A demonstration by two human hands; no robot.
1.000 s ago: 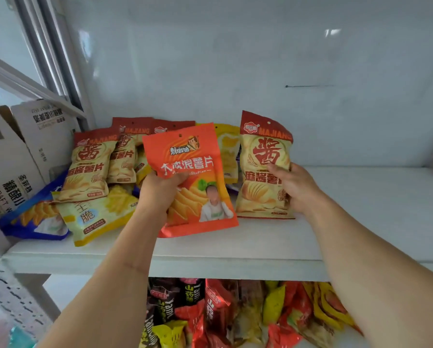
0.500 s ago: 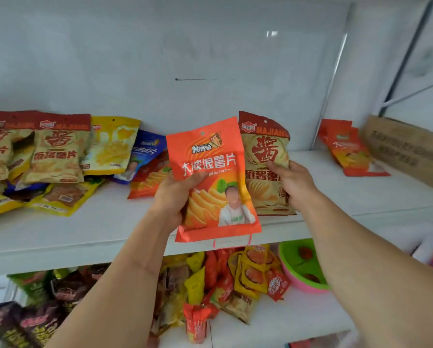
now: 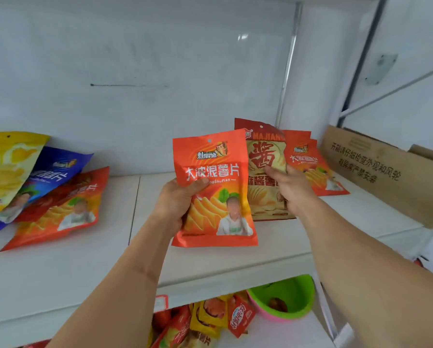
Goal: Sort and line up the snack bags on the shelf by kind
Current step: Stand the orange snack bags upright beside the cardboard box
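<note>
My left hand (image 3: 177, 202) grips an orange chip bag (image 3: 216, 197) by its left edge and holds it upright above the white shelf (image 3: 235, 264). My right hand (image 3: 292, 189) holds a beige and red Majiang chip bag (image 3: 263, 159) upright just behind and to the right of the orange one. Two more orange bags (image 3: 308, 159) lean at the shelf's right end, right behind my right hand. At the left lie an orange bag (image 3: 59, 212), a blue bag (image 3: 54, 169) and a yellow bag (image 3: 7, 169), overlapping one another.
A brown cardboard box (image 3: 386, 172) stands at the shelf's right end beside the orange bags. On the lower shelf sit a green and pink bowl (image 3: 288, 295) and several mixed snack packets (image 3: 210, 320). A white wall backs the shelf.
Both hands carried their bags rightwards along the shelf, and my view turned with them. The Majiang bag now stands close to the orange bags at the right end.
</note>
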